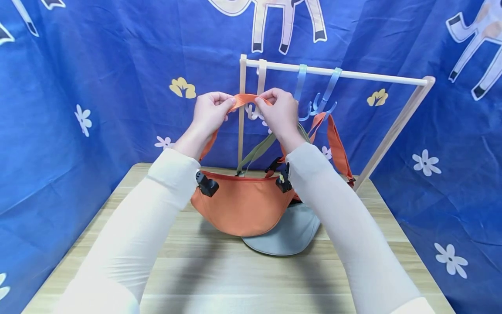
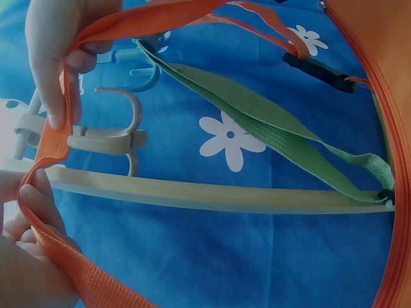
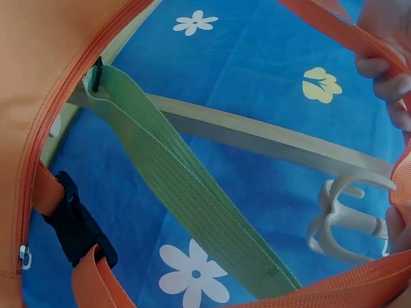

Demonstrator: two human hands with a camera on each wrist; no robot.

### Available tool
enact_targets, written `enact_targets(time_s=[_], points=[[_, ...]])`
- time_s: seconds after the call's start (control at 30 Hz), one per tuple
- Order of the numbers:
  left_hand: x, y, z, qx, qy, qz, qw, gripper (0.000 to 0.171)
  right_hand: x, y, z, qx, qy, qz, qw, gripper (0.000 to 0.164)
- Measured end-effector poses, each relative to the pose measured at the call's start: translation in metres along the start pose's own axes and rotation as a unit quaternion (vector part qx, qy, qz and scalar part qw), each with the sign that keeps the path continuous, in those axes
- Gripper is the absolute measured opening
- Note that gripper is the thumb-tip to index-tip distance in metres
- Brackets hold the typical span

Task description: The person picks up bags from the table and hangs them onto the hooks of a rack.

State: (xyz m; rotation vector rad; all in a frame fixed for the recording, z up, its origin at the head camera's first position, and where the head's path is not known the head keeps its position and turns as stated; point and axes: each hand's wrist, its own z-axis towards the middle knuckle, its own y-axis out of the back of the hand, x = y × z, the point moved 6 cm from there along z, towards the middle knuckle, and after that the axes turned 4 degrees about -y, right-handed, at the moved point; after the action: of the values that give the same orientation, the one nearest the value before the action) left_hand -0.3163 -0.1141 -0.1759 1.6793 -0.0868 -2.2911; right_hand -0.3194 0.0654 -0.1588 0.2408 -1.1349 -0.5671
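Both hands hold up an orange waist bag [image 1: 239, 205] by its strap [image 1: 245, 101]. My left hand [image 1: 208, 112] pinches the strap on one side, and my right hand [image 1: 280, 112] pinches it a short way to the right. A short stretch of webbing spans the gap between them. Just behind this stretch is a beige double hook [image 2: 109, 140], hung from the rack's white bar [image 1: 368, 76]. The orange bag hangs below the hands, its zipper along the top edge. A black buckle [image 3: 77, 221] sits on its strap side.
Behind the orange bag is a grey-blue bag [image 1: 288, 231], partly hidden. A green strap [image 3: 186, 186] slants upward behind the hands. Two blue hooks [image 1: 301, 83] hang farther right, with another orange strap [image 1: 338, 146] below them. The rack's wooden post [image 1: 396, 131] stands at the right.
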Motion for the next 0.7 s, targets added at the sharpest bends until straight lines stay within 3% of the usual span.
enact_targets(time_s=[0.4,0.7], points=[[0.011,-0.006,-0.003,0.016,0.006,0.012,0.9998,0.025,-0.014,-0.007,-0.006,0.0,0.002,-0.004,1.0,0.019],[0.023,-0.012,-0.006,0.055,0.026,0.017,0.998,0.028,-0.032,-0.014,-0.012,0.017,0.003,0.021,1.0,0.019]])
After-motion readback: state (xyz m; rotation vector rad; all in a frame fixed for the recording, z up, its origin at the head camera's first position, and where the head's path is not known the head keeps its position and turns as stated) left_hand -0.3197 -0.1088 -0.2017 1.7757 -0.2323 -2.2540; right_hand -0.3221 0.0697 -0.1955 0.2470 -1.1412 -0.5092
